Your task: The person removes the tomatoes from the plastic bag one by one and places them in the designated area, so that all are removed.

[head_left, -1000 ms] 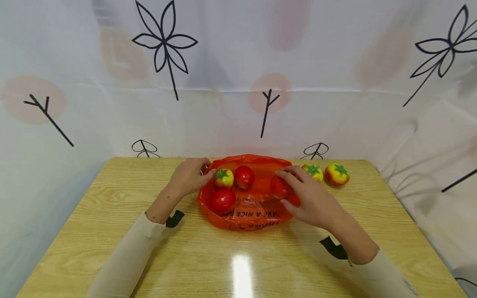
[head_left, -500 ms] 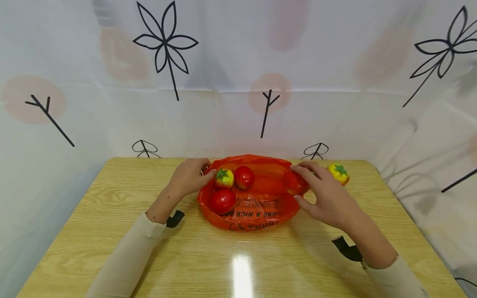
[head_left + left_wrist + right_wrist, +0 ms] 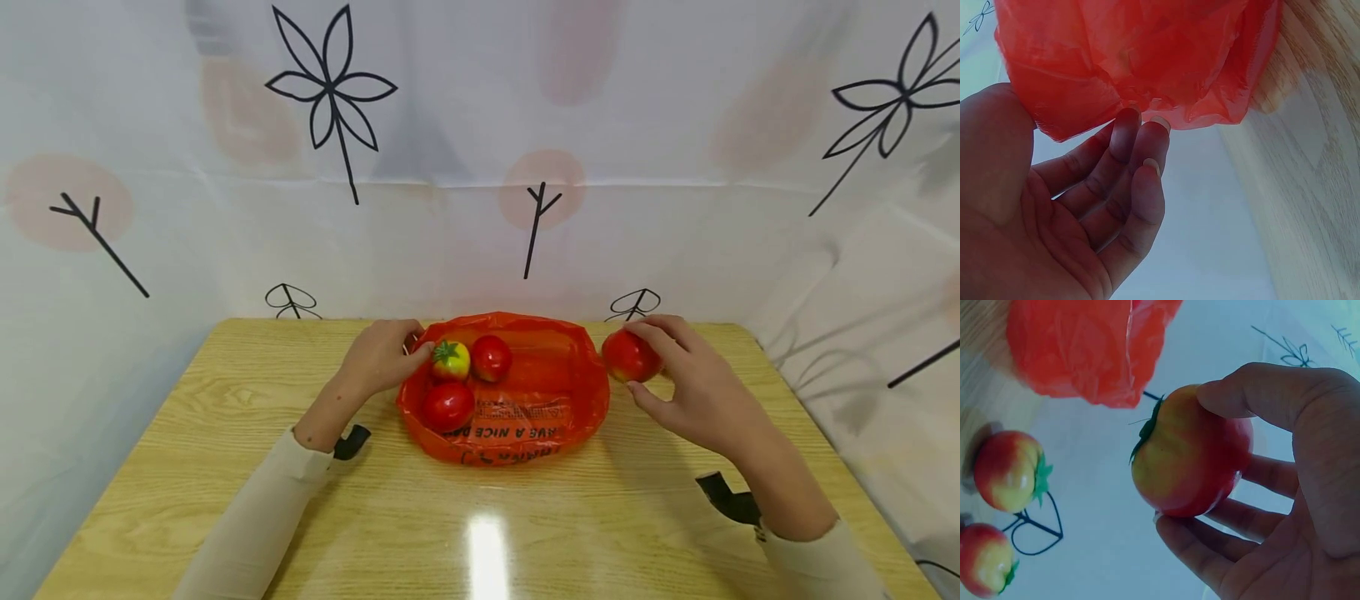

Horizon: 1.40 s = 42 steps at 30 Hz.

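A red plastic bag (image 3: 525, 417) stands with its mouth wide on the wooden table, several tomatoes inside. Its left rim is held by my left hand (image 3: 386, 354), thumb over the edge; the left wrist view shows the fingers (image 3: 1147, 187) curled under the bag's side. One tomato in the bag (image 3: 452, 360) has its green leafy top up, beside two red ones. Just right of the bag, my right hand (image 3: 693, 387) grips another tomato (image 3: 1191, 456), red and yellow, between thumb and fingertips. It is raised off the table.
Two more tomatoes, one (image 3: 1013, 472) nearer the bag and one (image 3: 985, 559) farther off, lie on the table; my right hand covers them in the head view. A patterned white curtain (image 3: 480, 242) hangs right behind the table's (image 3: 375, 517) back edge.
My right hand has moved right, carrying its tomato from inside the bag, over the right rim and out beyond it. The left hand stays on the left rim.
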### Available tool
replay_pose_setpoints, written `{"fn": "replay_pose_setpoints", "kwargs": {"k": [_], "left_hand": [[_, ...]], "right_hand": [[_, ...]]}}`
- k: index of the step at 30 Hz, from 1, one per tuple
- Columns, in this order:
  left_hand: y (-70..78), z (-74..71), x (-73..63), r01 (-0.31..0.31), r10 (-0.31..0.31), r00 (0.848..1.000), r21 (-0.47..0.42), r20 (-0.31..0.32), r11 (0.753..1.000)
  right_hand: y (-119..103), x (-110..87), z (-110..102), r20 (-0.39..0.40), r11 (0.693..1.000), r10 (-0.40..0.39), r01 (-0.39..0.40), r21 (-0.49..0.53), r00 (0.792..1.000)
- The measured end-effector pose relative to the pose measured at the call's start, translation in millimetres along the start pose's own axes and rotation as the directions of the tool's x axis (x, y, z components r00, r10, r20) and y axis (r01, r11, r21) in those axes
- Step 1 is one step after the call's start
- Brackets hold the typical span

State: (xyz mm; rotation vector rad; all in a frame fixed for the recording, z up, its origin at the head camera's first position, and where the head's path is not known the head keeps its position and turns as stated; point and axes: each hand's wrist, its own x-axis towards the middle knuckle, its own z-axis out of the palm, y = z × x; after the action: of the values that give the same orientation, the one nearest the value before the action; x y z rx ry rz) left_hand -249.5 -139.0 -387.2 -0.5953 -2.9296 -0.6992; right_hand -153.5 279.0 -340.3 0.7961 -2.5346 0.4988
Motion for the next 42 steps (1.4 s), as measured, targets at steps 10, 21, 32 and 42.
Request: {"fn": "replay_pose_setpoints", "kwargs": {"k": [10, 21, 32, 42], "left_hand": [[-2.2, 0.6, -0.7, 0.007, -0.007, 1.0, -0.01, 0.007, 1.0], [-0.3, -0.9, -1.2, 0.009, -0.009, 1.0, -0.02, 0.007, 1.0], [1.7, -1.8, -1.8, 0.002, -0.002, 1.0, -0.016, -0.001, 1.0], [-1.1, -1.8, -0.8, -0.003, 0.003, 1.0, -0.014, -0.006, 1.0]], "right_hand": [[18, -3.2, -8, -0.004, 0.996, 0.086, -0.086, 0.002, 0.996], [43, -8.6, -11, -0.022, 0.989, 0.15, -0.15, -0.014, 0.988], [68, -17.2, -12, -0.059, 0.976, 0.218, -0.218, 0.006, 0.974], [91, -22.7, -12, -0.062, 0.959, 0.285, -0.285, 0.003, 0.957]]}}
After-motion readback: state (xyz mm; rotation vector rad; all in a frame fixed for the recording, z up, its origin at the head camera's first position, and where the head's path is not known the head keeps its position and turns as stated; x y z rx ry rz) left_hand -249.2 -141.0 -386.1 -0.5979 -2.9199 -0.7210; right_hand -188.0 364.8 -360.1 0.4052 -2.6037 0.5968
